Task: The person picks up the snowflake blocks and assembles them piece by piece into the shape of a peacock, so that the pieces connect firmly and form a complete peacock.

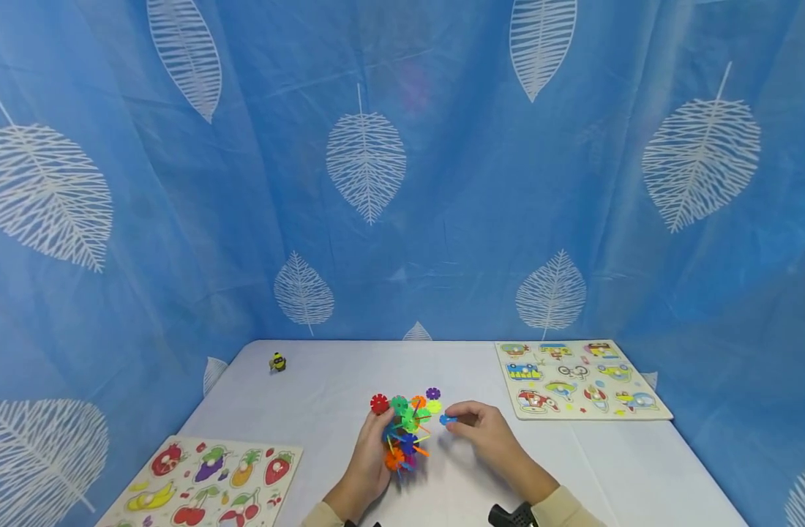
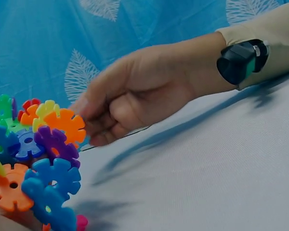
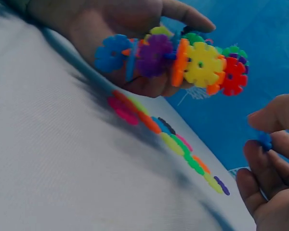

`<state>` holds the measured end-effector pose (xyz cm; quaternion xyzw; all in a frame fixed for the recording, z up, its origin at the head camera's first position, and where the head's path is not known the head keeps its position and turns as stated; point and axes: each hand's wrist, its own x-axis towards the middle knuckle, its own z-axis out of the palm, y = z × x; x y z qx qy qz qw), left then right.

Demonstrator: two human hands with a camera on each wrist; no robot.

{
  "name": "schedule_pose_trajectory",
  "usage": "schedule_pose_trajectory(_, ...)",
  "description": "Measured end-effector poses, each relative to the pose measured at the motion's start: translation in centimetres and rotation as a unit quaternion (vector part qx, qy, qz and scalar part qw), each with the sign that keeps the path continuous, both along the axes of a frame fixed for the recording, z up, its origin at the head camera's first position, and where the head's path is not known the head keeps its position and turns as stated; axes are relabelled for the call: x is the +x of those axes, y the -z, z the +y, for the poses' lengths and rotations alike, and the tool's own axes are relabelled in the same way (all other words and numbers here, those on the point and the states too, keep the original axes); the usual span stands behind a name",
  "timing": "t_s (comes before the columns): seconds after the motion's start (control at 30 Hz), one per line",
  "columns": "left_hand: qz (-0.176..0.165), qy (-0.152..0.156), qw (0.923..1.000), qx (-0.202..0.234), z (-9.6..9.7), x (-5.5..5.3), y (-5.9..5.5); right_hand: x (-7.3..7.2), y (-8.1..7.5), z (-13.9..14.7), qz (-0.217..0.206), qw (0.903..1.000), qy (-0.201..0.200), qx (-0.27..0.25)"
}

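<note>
My left hand (image 1: pixel 368 460) holds a cluster of interlocking flower-shaped plastic discs (image 1: pixel 409 422) in many colours, joined at various angles. In the left wrist view, orange, purple and blue discs of the cluster (image 2: pixel 53 175) show close up. To the right of it, my right hand (image 1: pixel 495 439) pinches a single blue disc (image 1: pixel 446 419) between thumb and fingers. The right wrist view shows this blue disc (image 3: pixel 265 141) edge-on, apart from the cluster. Beneath the cluster there, several more discs (image 3: pixel 188 151) appear in a row along the white tabletop.
A wooden puzzle board with vehicle pictures (image 1: pixel 583 380) lies at the back right of the white table (image 1: pixel 350 366). Another, with fruit pictures (image 1: pixel 198 483), is at the front left. A small yellow figure (image 1: pixel 278 361) stands at the back left. Blue leaf-patterned curtains (image 1: pixel 442 219) surround the table.
</note>
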<state>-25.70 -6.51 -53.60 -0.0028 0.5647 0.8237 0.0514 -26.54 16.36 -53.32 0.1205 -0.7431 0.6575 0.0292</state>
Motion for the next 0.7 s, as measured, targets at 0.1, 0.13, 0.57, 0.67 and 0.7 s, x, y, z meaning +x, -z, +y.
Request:
schedule_pose_trajectory(0.1,0.001,0.021,0.9997,-0.012,-0.08,0.20,0.03,-0.07,-0.48,-0.03,-0.008,0.9990,0.017,-0.042)
schedule_pose_trajectory(0.13,0.002,0.029,0.9993,-0.021,-0.07,0.21,0.04,-0.02,-0.70,-0.02,-0.009,0.9984,0.017,-0.052)
schedule_pose_trajectory(0.57,0.053,0.121,0.9842,-0.118,0.09,0.91,-0.34,0.42,-0.83,0.22,0.037,0.9858,-0.138,-0.089)
schedule_pose_trajectory(0.67,0.069,0.122,0.9805,-0.138,0.10,0.94,-0.32,0.37,-0.77,0.26,0.044,0.9837,-0.151,-0.087)
schedule_pose_trajectory(0.7,0.072,0.120,0.9794,-0.146,0.12,0.94,-0.31,0.36,-0.75,0.26,0.046,0.9838,-0.151,-0.086)
